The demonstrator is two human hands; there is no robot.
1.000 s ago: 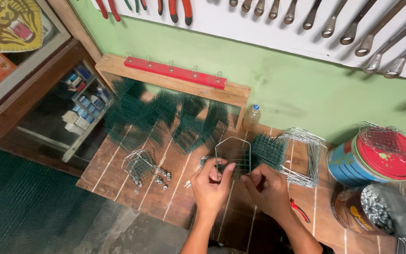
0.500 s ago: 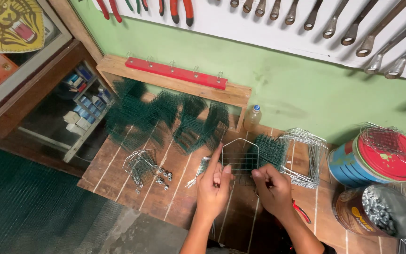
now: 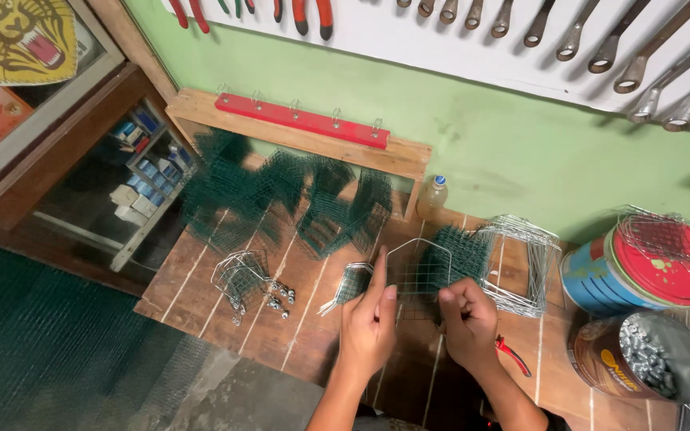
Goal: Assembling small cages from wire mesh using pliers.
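1. The wire frame [image 3: 418,265], a bent hexagon of bare wire with mesh across it, stands near the front edge of the worktop [image 3: 201,275], between my two hands.
2. My left hand [image 3: 369,323] pinches the frame's left side, thumb and forefinger up along the wire, the rest of the fingers curled.
3. My right hand [image 3: 466,319] is clenched on the frame's lower right part, knuckles toward the wall.
4. Just behind the frame lies a green mesh piece [image 3: 461,255], touching a stack of bare wire frames [image 3: 521,263] toward the right edge.
5. Red-handled pliers [image 3: 513,355] lie at the front edge, just right of my right wrist.
6. At the right edge stands a round blue tin [image 3: 592,275] with a red lid, wire pieces resting on it; in front of it, a brown can [image 3: 600,363] with a yellow label, full of small metal parts.
7. A small bottle [image 3: 433,195] with a blue cap stands at the back edge, by a wooden rack [image 3: 313,140] with a red strip of hooks.
8. Dark green mesh sheets [image 3: 281,199] cover the back left of the worktop; small wire clips [image 3: 253,283] lie near the left front corner.
9. Off the left edge, small blue and white boxes [image 3: 141,172] sit on a shelf; above them, a yellow sign [image 3: 17,36] with a tiger's face.
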